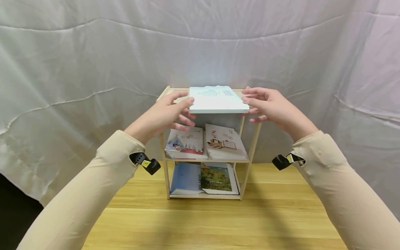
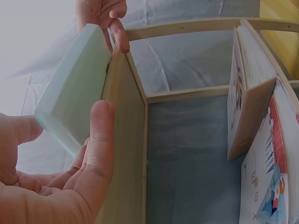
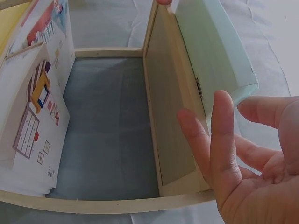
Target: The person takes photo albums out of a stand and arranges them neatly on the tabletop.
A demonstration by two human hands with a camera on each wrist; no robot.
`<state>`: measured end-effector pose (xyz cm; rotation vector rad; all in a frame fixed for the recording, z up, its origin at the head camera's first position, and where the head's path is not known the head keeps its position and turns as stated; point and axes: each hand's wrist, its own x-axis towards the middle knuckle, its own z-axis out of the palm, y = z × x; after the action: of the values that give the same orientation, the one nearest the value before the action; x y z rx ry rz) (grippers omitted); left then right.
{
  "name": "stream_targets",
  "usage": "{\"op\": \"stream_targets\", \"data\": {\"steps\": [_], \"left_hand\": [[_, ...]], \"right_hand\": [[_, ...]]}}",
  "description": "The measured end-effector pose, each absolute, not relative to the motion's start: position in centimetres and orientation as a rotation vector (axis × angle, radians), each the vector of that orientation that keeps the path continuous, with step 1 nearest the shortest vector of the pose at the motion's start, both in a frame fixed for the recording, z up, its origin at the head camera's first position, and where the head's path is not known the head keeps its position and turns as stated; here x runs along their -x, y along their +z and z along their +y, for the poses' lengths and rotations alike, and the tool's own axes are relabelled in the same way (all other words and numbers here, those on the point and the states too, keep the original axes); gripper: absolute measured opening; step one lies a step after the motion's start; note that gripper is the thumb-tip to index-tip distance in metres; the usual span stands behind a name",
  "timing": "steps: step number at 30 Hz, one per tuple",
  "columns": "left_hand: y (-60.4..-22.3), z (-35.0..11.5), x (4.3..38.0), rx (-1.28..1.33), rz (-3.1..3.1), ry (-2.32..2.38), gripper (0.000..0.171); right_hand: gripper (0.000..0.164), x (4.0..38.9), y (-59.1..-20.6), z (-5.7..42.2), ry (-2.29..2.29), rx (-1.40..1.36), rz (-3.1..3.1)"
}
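Observation:
A thick white book (image 1: 215, 100) with a faint printed circle lies flat on the top board (image 2: 124, 93) of a small wooden shelf. My left hand (image 1: 165, 113) is at the book's left side, its thumb (image 2: 28, 129) at the near corner and the fingers spread beside and below the edge. On the right side, my right hand (image 1: 268, 102) has its thumb (image 3: 264, 111) by the other near corner, with fingers (image 3: 223, 135) extended past the board's edge. Neither hand is closed round the book. Its underside is hidden.
Picture-covered books (image 1: 187, 140) (image 1: 225, 139) lie on the middle shelf. Below them, a blue book (image 1: 185, 177) and a book with a garden photo (image 1: 217, 177) lie on the bottom shelf. The shelf stands on a wooden table (image 1: 200, 222) before a grey curtain (image 1: 93, 62).

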<state>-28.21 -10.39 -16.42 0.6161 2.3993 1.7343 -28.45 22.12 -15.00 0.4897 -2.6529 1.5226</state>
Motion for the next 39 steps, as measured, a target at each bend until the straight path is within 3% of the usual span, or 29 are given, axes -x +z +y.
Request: {"op": "stream_targets", "data": {"steps": [12, 20, 29, 39], "left_hand": [[-16.18, -9.89, 28.41, -0.564, 2.364, 1.745, 0.066], [-16.19, -10.04, 28.53, -0.537, 2.359, 1.754, 0.076], [-16.24, -9.77, 28.55, -0.53, 2.326, 1.789, 0.066], [-16.64, -9.75, 28.22, -0.549, 2.34, 1.799, 0.07]], "right_hand": [[0.059, 28.89, -15.14, 21.99, 1.535, -0.476, -2.689], [0.057, 28.89, -15.16, 21.68, 1.586, -0.49, -2.669], [0.056, 28.8, -15.11, 21.57, 1.589, -0.525, -2.662], [0.053, 28.62, -15.42, 21.64, 1.685, -0.564, -2.571]]}}
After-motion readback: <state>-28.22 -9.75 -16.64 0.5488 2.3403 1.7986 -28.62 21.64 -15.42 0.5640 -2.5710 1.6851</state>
